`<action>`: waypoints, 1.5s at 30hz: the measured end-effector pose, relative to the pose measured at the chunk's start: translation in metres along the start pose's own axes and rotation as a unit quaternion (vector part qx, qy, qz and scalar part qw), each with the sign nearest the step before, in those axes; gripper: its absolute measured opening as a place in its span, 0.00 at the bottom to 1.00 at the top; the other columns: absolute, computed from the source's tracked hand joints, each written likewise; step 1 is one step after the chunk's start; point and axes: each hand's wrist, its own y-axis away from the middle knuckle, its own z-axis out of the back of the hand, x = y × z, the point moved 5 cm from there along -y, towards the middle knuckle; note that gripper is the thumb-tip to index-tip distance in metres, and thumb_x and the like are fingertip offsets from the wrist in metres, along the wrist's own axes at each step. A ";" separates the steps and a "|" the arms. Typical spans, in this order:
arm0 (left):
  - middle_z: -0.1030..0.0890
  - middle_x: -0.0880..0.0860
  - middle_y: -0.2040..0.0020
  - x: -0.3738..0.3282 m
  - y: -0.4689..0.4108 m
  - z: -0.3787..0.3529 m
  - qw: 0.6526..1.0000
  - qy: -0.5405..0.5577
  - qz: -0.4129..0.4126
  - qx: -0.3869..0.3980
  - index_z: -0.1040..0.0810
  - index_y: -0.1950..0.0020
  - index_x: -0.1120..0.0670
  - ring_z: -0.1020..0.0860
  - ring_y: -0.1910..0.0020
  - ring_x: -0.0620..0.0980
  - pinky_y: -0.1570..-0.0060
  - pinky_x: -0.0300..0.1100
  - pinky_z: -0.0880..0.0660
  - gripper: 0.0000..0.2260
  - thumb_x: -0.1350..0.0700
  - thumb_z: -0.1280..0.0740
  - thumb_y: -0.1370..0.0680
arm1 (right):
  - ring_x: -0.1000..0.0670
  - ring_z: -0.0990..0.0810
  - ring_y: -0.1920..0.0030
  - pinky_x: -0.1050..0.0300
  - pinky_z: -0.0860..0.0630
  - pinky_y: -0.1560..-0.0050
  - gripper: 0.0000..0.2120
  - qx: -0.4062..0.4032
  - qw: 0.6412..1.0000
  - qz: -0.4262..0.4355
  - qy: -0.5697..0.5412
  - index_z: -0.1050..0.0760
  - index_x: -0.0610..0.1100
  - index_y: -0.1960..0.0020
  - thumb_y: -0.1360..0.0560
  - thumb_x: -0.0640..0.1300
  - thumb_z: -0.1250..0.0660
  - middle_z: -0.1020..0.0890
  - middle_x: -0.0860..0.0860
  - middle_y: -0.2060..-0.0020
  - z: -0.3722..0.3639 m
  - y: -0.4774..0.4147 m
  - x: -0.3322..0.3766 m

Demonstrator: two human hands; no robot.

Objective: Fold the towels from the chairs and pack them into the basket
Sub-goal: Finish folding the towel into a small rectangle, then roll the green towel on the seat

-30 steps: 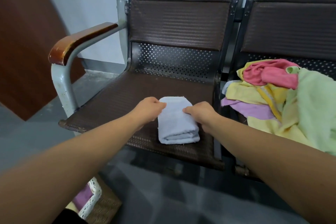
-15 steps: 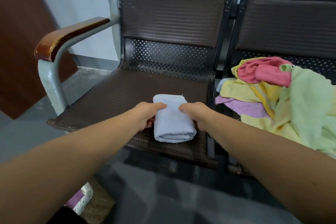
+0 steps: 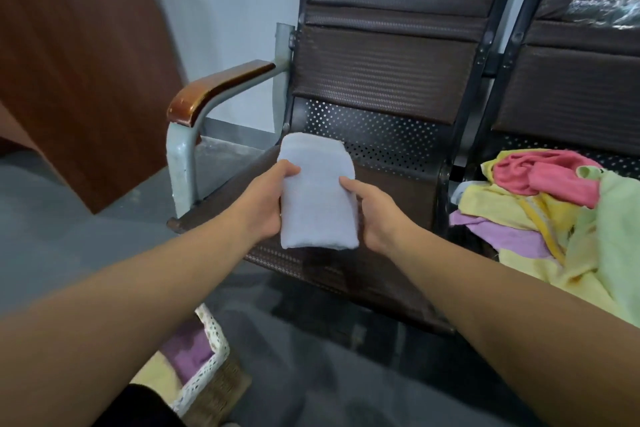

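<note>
Here, above the chair seat (image 3: 398, 204), with loose towels (image 3: 540, 215) heaped on the next chair and the basket (image 3: 211, 350) low at the left, the folded pale towel (image 3: 317, 198) is held in the air. The left hand (image 3: 263, 204) and the right hand (image 3: 377, 215) clasp its long sides, thumbs on top. Soft and light, it may unfold unless gripped at both sides.

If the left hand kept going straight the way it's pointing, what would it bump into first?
Probably the back of the brown perforated metal chair. The left hand, gripping the folded pale blue towel with the right hand, points over the seat toward it; depth is unclear.
</note>
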 end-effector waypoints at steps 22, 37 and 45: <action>0.20 0.60 0.35 0.073 0.179 0.370 0.957 0.109 -0.041 -0.265 0.27 0.31 0.54 0.21 0.38 0.60 0.40 0.60 0.23 0.25 0.57 0.30 0.28 | 0.44 0.16 0.55 0.50 0.20 0.57 0.10 0.230 0.916 -0.020 0.329 0.21 0.40 0.47 0.28 0.40 0.26 0.15 0.42 0.52 -0.332 0.016 -0.206; 0.18 0.49 0.42 0.251 0.226 0.466 0.880 -0.024 0.144 -0.451 0.24 0.34 0.47 0.20 0.44 0.53 0.42 0.55 0.22 0.30 0.39 0.36 0.35 | 0.48 0.18 0.51 0.52 0.18 0.55 0.10 0.345 0.808 -0.143 0.457 0.23 0.42 0.43 0.24 0.40 0.30 0.17 0.48 0.51 -0.336 0.034 -0.366; 0.36 0.59 0.30 0.206 0.206 0.425 0.740 -0.508 0.093 -0.432 0.44 0.24 0.59 0.31 0.32 0.59 0.37 0.47 0.29 0.28 0.56 0.36 0.21 | 0.41 0.26 0.38 0.49 0.28 0.41 0.22 0.351 0.603 0.245 0.674 0.30 0.41 0.34 0.25 0.48 0.31 0.25 0.42 0.38 -0.342 0.016 -0.379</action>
